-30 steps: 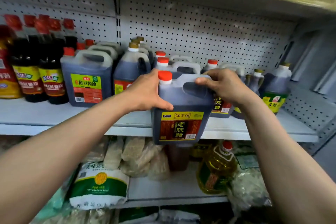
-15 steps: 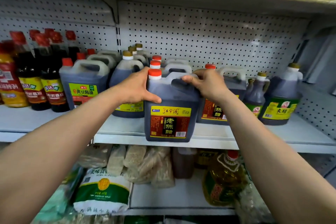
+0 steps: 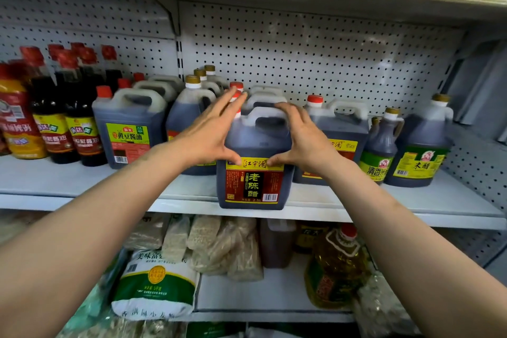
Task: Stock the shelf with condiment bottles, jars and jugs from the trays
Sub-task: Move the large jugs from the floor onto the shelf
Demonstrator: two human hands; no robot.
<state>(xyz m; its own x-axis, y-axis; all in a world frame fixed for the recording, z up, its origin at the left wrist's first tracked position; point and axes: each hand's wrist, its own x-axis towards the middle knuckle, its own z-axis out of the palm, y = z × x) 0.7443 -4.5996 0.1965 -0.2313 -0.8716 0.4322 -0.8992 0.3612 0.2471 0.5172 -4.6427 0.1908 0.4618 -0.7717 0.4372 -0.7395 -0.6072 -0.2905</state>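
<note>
1. White pegboard backs a pale metal shelf [image 3: 82, 181] in a shop aisle, and I'm looking slightly down at its front lip through the head camera.
2. My vinegar jug [image 3: 253, 170] stands upright at the very front edge of that shelf, first in a row of like jugs running back toward the pegboard.
3. My left hand [image 3: 211, 132] lies flat against the jug's left shoulder, fingers straight and spread, thumb pressing the top of the label. My right hand [image 3: 300, 136] mirrors it on the right, fingers loosely bent over the handle, thumb on the label; neither hand wraps round anything.
4. Handling, as I judge it: full of dark liquid, so heavy; stiff plastic walls, smooth and probably slick. For lifting I'd take the moulded handle; for sliding it back, flat palms on both shoulders should serve.
5. Count: at least three red caps in this jug's row, one matching jug [image 3: 333, 143] to the right, three gold-capped jugs to the left, at least three soy-sauce jugs [image 3: 129, 132] beyond those.
</note>
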